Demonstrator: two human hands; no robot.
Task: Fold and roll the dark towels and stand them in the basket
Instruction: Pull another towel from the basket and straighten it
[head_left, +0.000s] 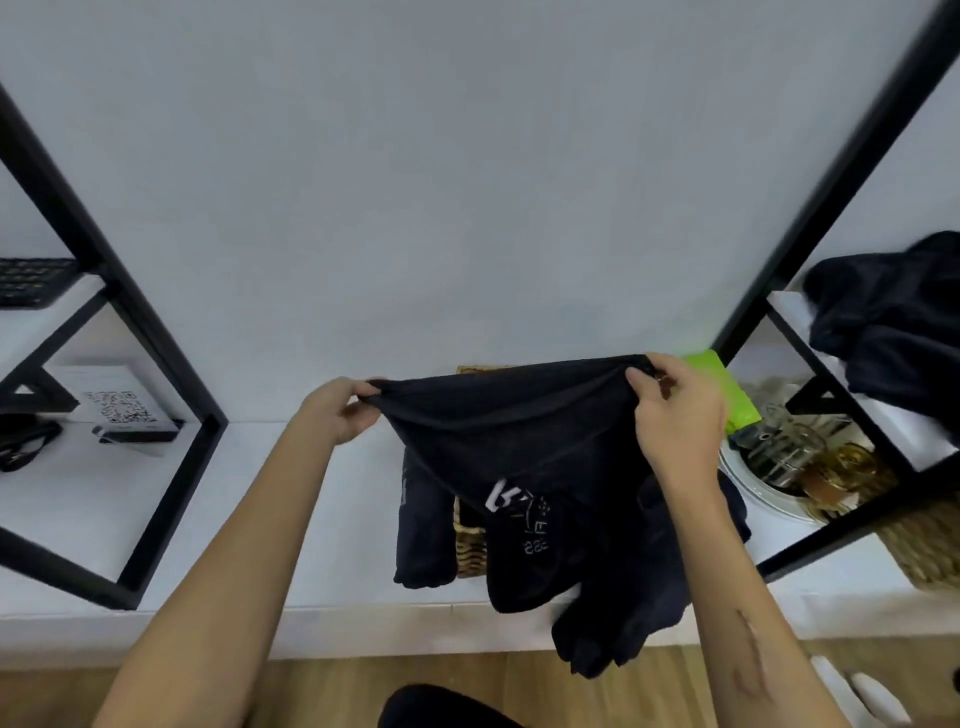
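While arms reach forward, left hand (343, 410) and right hand (675, 410) grip pinching towel (509, 415) corners.

Both hands are holding a towel (514, 431) up over the basket (470, 545) sitting on the worktop (322, 519). Another towel (422, 530) is hanging off its left side, more towels (893, 322) are lying on the right shelf (795, 312).

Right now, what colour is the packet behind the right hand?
Bright green packet, head view.
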